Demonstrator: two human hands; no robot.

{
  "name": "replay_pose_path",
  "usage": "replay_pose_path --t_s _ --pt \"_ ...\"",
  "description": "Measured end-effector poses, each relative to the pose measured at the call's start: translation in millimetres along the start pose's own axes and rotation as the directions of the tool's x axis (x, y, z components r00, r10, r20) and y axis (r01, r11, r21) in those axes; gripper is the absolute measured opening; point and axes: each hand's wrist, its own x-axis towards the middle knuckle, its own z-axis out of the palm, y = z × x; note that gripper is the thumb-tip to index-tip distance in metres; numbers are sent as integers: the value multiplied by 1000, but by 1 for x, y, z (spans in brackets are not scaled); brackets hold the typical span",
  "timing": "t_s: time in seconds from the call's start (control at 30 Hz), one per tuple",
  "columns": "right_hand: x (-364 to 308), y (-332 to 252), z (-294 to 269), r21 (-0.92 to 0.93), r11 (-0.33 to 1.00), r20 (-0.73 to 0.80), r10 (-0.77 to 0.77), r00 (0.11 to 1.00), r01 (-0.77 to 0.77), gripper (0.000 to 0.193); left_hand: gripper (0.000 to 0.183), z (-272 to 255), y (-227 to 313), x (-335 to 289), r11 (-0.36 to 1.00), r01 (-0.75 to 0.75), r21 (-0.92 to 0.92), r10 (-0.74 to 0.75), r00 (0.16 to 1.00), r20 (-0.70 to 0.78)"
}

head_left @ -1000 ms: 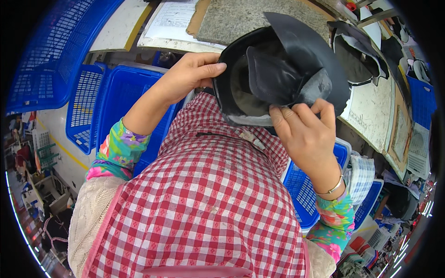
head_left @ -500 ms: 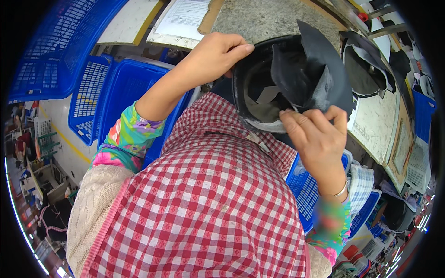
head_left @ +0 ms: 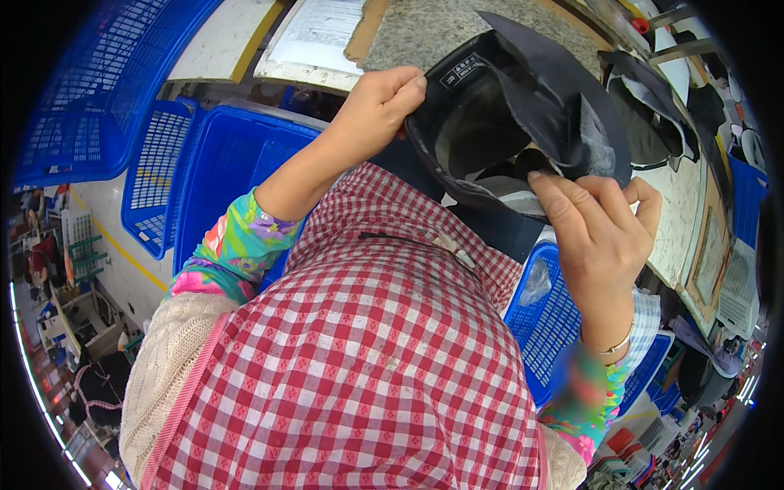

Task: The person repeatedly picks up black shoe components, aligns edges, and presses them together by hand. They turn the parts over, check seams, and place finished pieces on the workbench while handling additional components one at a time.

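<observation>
A black boot upper (head_left: 572,90), opened out so its dark lining shows, is held up over my lap at the bench edge. My left hand (head_left: 380,106) is closed on its left rim, the thumb pressed against the fingers. On the near right edge my right hand (head_left: 600,229) pinches the upper, fingertips at a pale, frayed-looking strip. A small printed patch (head_left: 460,71) shows inside the lining near my left hand. A flap of the upper stands up on the far side. What lies under my right fingertips is hidden.
The stone-topped bench (head_left: 482,24) lies beyond the upper, with a paper sheet (head_left: 322,33) at its left. Another dark upper (head_left: 645,122) rests at the right. Blue crates stand at my left (head_left: 220,139) and at lower right (head_left: 543,351).
The upper has tilted and turned, baring more lining and the printed patch. My right hand has moved right and slightly down; my left hand has shifted slightly left. Both still hold it.
</observation>
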Motion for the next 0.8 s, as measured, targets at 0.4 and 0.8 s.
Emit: replay_pose_path --t_s 0.4,0.8 --pt "4 -2 -2 -5 1000 -24 -29 999 29 25 38 1 -7 0 995 -87 -56 83 995 -63" --pt "-42 -34 20 182 965 152 -215 965 186 15 43 -17 2 -14 939 312 146 -344 840 420"
